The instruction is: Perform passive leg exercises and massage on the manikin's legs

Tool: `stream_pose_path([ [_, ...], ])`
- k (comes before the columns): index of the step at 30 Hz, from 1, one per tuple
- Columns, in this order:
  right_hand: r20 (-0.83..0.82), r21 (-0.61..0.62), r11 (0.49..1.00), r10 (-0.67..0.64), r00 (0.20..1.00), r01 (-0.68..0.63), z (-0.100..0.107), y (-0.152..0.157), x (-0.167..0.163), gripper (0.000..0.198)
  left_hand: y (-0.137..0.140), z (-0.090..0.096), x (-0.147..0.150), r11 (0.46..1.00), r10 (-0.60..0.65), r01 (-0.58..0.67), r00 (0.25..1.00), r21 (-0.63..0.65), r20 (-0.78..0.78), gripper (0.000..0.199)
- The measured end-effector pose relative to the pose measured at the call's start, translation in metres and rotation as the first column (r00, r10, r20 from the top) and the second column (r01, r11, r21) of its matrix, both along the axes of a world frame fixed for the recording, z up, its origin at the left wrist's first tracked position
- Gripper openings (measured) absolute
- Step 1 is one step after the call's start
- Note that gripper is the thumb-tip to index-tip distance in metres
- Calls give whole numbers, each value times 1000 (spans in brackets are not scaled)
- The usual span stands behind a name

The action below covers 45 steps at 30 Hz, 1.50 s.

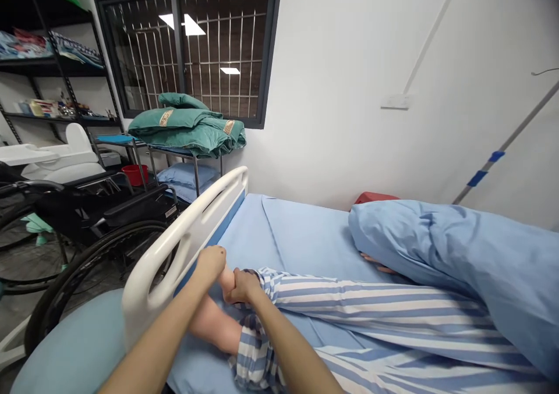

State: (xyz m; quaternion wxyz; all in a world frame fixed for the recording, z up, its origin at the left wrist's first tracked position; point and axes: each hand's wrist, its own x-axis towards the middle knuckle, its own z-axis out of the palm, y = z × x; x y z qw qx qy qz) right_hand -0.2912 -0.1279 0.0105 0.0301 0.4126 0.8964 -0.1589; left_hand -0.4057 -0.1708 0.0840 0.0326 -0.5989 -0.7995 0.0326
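On the bed lies a figure in blue-and-white striped trousers (371, 301); I cannot tell whether it is a person or a manikin. My left hand (212, 262) is closed around the front of the farther foot (226, 281), near the footboard. Just right of it, my right hand (244, 286) grips the same foot at the ankle, by the trouser cuff. The nearer lower leg (216, 326) lies under my forearms, its trouser leg bunched up and its foot partly hidden by my left arm.
The white footboard (192, 219) rises just left of my hands. A blue quilt (437, 248) covers the figure's upper part, with some fingers showing. A wheelchair (100, 219) stands beyond the footboard. Green folded bedding (187, 126) is stacked under the window. A pole (506, 144) stands right.
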Motion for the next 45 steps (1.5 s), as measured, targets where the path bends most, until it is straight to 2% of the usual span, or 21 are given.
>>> stream_pose_path([
  [4, 24, -3, 1000, 5, 1000, -5, 1, 1, 0, 63, 27, -9, 8, 993, 54, -58, 998, -106, -38, 25],
  [8, 25, 0, 1000, 9, 1000, -9, -4, 1, -1, 66, 36, -18, 18, 981, 111, -119, 992, -154, -62, 16],
  [17, -12, 24, 1000, 5, 1000, -5, -7, -1, -1, 64, -2, -9, 24, 992, 80, -72, 994, 104, -75, 33],
  [26, -61, 49, 999, -11, 998, 14, -8, -8, 1, 68, -31, -7, 22, 979, 147, -132, 985, 155, -88, 38],
  [30, -80, 64, 998, -20, 997, 25, -10, -8, 2, 70, -31, -3, 14, 988, 100, -86, 988, 127, -116, 34],
  [34, -102, 56, 998, -16, 995, 22, -11, -9, 3, 70, -18, 3, 11, 996, 66, -57, 989, 65, -135, 34],
  [38, -109, 65, 998, -19, 994, 26, -12, -10, 4, 73, -3, 3, 16, 994, 102, -106, 983, -23, -152, 28],
  [42, -111, 57, 998, -20, 994, 27, -14, -9, 4, 72, 12, -5, 20, 984, 149, -165, 972, -74, -181, 18],
  [45, -107, 48, 998, -22, 994, 27, -14, -8, 4, 71, 22, -11, 19, 976, 168, -190, 966, -104, -195, 17],
])
